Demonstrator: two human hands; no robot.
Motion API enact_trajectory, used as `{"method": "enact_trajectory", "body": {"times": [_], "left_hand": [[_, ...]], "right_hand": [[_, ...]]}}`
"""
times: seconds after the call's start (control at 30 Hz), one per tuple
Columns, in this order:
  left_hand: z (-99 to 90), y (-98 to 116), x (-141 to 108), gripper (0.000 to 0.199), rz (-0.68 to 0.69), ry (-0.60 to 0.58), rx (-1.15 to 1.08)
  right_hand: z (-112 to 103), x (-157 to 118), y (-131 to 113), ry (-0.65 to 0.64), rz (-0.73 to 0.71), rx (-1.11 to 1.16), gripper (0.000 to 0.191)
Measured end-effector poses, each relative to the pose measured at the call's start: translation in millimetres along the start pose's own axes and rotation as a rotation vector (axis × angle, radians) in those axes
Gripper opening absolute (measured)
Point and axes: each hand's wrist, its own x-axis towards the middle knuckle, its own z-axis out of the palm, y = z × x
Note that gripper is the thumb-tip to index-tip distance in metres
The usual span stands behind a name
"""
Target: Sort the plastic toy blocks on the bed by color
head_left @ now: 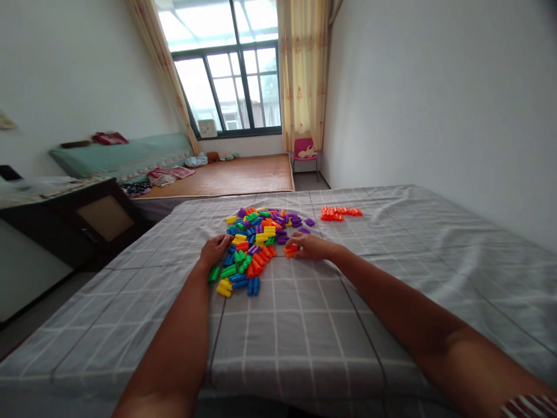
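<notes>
Colored pieces: a heap of plastic pieces [263, 237] at the middle of the frame, in blue, green, yellow, orange and purple; many look like short tubes joined side by side. Those underneath are partly hidden.
Orange piece: a small orange piece [289, 251], at the heap's right side, partly covered by fingers.
Right hand: the right hand [308, 247] pinches that orange piece between thumb and fingers.
Left hand: the left hand [213, 249] is at the heap's left edge, fingers bent, tips among the pieces; whether it grips one, I cannot tell.
Orange group: orange pieces [332, 214] lie close together in rows, right of the heap, well apart from it.
Sheet: gray checked cloth [296, 337], wrinkled toward the right; what it covers is hidden.
Sleeve: a striped cuff [531, 406], cut off at lower right.
Cabinet: dark cabinet [82, 232] at left with a lighter door panel, cut off by the frame.
Bed: smooth brown mat [243, 174] behind, with crumpled clothes [169, 175] on it.
Clock: square pale clock [208, 128] below the window [230, 87]; its markings are too small to read.
Chair: pink chair [303, 145] beneath a patterned yellow curtain [303, 75], carrying a pale soft toy [308, 152].
</notes>
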Motion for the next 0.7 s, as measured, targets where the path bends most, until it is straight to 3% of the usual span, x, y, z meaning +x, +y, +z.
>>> {"method": "enact_trajectory", "body": {"times": [0.13,0.2,0.27,0.43,0.5,0.57,0.7], "left_hand": [[-0.9,2,-1,0.053,-0.005,-0.008,-0.054],[-1.8,3,-1,0.052,0.000,-0.006,-0.052],[-2.8,4,-2,0.051,0.005,-0.004,-0.039],[-3.5,6,-2,0.050,-0.014,-0.004,0.022],[-2.9,5,-1,0.050,-0.018,0.000,0.037],[-1.9,3,1,0.051,-0.016,-0.001,0.034],[0.1,-4,4,0.053,0.006,-0.016,0.012]], "right_hand": [[-8,-5,11,-0.033,0.135,0.145,0.031],[-17,-10,24,0.037,0.224,0.217,0.032],[-31,-19,41,0.195,0.309,0.296,0.033],[-77,-43,101,0.768,0.581,0.466,0.038],[-93,-52,125,0.932,0.721,0.506,0.033],[-103,-59,145,0.963,0.866,0.465,0.025],[-108,-64,170,0.791,1.049,0.131,0.018]]}}
